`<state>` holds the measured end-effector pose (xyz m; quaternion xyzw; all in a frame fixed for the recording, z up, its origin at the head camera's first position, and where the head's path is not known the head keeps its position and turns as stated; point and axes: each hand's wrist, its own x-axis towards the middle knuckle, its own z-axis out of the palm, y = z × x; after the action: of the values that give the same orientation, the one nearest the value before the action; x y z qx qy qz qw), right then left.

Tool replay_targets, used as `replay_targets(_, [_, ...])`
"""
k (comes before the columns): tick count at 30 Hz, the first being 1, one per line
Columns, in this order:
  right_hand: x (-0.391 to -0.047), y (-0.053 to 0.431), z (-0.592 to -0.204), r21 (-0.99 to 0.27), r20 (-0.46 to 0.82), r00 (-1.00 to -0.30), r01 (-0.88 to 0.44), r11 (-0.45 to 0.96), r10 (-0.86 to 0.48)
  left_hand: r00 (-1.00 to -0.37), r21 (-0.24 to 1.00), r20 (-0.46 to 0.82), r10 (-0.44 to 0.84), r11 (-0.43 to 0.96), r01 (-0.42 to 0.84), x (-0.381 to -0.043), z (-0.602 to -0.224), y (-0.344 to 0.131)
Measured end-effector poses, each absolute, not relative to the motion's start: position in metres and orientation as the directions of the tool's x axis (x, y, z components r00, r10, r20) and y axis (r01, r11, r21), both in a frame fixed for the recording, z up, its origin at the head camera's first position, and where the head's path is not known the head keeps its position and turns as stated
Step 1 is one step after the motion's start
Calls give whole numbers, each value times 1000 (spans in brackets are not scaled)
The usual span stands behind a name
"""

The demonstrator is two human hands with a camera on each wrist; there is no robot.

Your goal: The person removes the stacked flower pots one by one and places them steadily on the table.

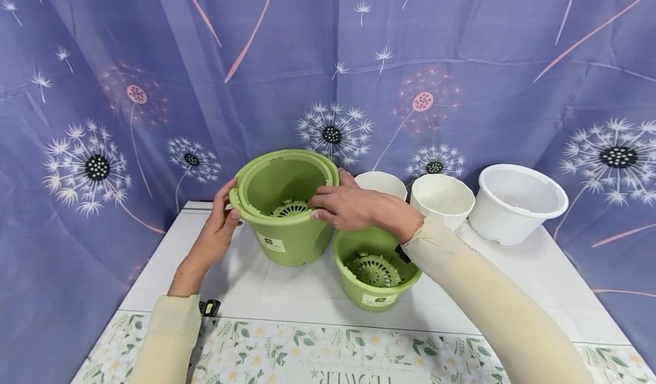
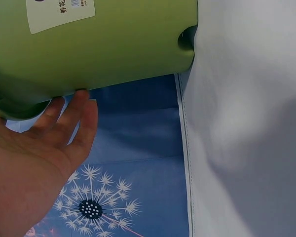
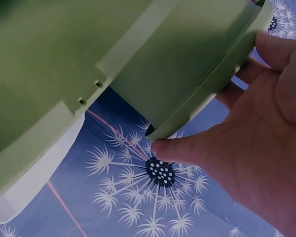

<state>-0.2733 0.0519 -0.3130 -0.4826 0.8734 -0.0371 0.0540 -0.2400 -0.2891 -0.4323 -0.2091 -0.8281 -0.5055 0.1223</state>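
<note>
A large green flowerpot (image 1: 292,244) with a pale label stands on the table. Another green pot (image 1: 277,170) with a slotted base is nested in its mouth. At the left rim, my left hand (image 1: 212,236) holds the large pot, with fingers against its side under the lip in the left wrist view. From the other side my right hand (image 1: 353,204) grips the right part of the rim, fingertips reaching over its inner edge. Below my right forearm sits a smaller green flowerpot (image 1: 353,284), its slotted base visible inside.
Two cream faceted pots (image 1: 443,199) stand behind my right arm, partly covered by it. Farther right is a white round pot (image 1: 517,213). A purple-blue dandelion curtain (image 1: 287,88) hangs close behind the pots. The white tablecloth (image 1: 266,301) has a floral front border.
</note>
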Motion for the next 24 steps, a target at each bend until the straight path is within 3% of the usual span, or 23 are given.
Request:
replay_targets(14, [-274, 48, -309, -125, -145, -566, -803, 583, -811, -878, 785, 421, 225, 394, 478, -241, -433, -290])
replay_targets(24, [-276, 48, -310, -126, -110, -552, -817, 563, -826, -885, 792, 407, 228, 395, 466, -242, -434, -291])
